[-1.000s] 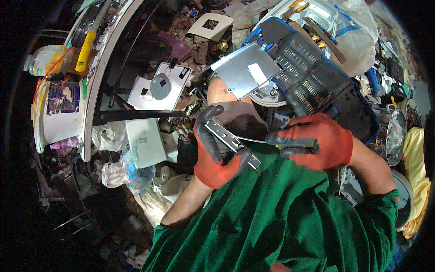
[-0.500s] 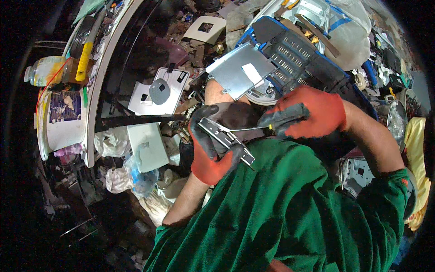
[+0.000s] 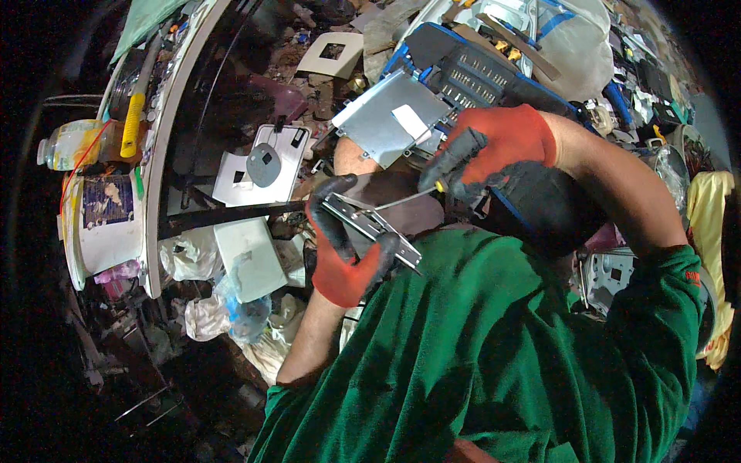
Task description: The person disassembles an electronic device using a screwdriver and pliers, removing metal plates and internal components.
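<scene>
My left hand [image 3: 340, 272], in a red glove with black fingers, is closed around a narrow, silvery-black metal part [image 3: 373, 230]. Its fingers and thumb grip the part along its lower left side. From the right, my right hand [image 3: 502, 147], gloved alike, grips a thin screwdriver [image 3: 403, 202] with a yellow collar. The shaft slants down to the left and its tip meets the upper side of the metal part. A thin strip appears raised from that part near the tip. Most of the screwdriver's handle is hidden in my fingers.
Beyond my hands lie a silver metal plate [image 3: 378, 127] and a dark tool case with bits [image 3: 475, 81]. White plastic panels [image 3: 289, 158] and bags [image 3: 189, 255] clutter the left. A rack with a yellow-handled hammer [image 3: 134, 123] stands far left.
My right hand has moved up and left, so the screwdriver slants more steeply. A thin strip on the metal part now stands out more. The whole scene has shifted slightly left.
</scene>
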Demonstrator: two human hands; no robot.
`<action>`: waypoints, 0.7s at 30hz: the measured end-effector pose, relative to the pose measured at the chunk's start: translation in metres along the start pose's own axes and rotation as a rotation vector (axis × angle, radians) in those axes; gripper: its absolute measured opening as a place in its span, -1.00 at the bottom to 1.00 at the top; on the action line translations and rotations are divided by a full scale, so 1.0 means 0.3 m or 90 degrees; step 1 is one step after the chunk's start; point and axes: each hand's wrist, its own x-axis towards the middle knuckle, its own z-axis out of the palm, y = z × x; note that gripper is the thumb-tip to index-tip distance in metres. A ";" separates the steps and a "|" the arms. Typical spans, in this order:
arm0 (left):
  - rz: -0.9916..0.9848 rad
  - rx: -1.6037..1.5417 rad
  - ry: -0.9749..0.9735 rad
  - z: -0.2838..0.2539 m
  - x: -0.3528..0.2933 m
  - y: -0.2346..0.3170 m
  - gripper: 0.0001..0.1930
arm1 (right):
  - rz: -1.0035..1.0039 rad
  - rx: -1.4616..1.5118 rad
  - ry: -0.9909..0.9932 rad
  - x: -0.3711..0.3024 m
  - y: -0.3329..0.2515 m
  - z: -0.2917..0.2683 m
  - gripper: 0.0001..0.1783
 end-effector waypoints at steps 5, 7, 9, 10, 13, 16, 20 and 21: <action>0.046 -0.078 0.166 0.031 0.052 -0.044 -0.28 | -0.071 -0.113 0.202 -0.023 -0.039 0.171 -0.53; 0.055 -0.131 0.207 0.045 0.056 -0.047 -0.34 | -0.125 -0.164 0.289 -0.058 -0.026 0.265 -0.48; 0.073 -0.041 0.218 0.031 0.052 -0.089 -0.48 | -0.123 -0.224 0.341 -0.095 -0.008 0.327 -0.44; 0.074 -0.029 0.219 0.034 0.045 -0.078 -0.51 | -0.111 -0.221 0.348 -0.111 -0.021 0.345 -0.43; 0.050 -0.002 0.218 0.022 0.031 -0.056 -0.58 | -0.126 -0.219 0.394 -0.155 -0.005 0.389 -0.45; 0.070 -0.017 0.207 0.011 0.046 -0.069 -0.58 | -0.063 -0.149 0.392 -0.203 -0.022 0.411 -0.51; 0.077 -0.014 0.206 0.023 0.028 -0.055 -0.54 | -0.059 -0.141 0.408 -0.231 -0.021 0.458 -0.63; 0.071 -0.011 0.206 0.030 0.023 -0.045 -0.53 | -0.072 -0.157 0.408 -0.237 -0.023 0.468 -0.67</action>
